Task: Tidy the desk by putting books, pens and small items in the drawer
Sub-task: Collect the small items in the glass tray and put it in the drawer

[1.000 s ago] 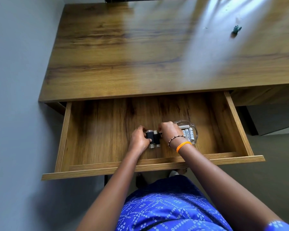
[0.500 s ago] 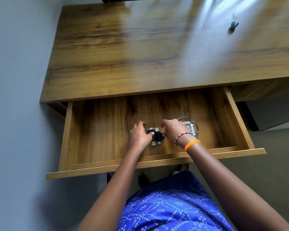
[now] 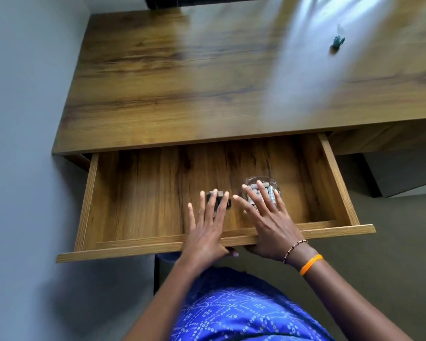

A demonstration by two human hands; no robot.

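Note:
The wooden drawer [image 3: 138,193] stands pulled out below the desk top. On its floor lies a small cluster of black batteries [image 3: 219,196], partly hidden by my left hand [image 3: 207,230]. A clear glass bowl [image 3: 261,184] with several white batteries sits to their right, half covered by my right hand [image 3: 268,222]. Both hands are spread flat with straight fingers over the drawer's front edge and hold nothing. Their thumbs reach under the front panel.
A small teal item [image 3: 338,42] lies on the desk top [image 3: 207,82] at the far right. A grey wall runs along the left side. A dark unit [image 3: 399,173] stands under the desk to the right of the drawer.
Both hands have let go of the black batteries and drawn back toward me, fingers now spread over the drawer's front edge. The batteries stay on the drawer floor.

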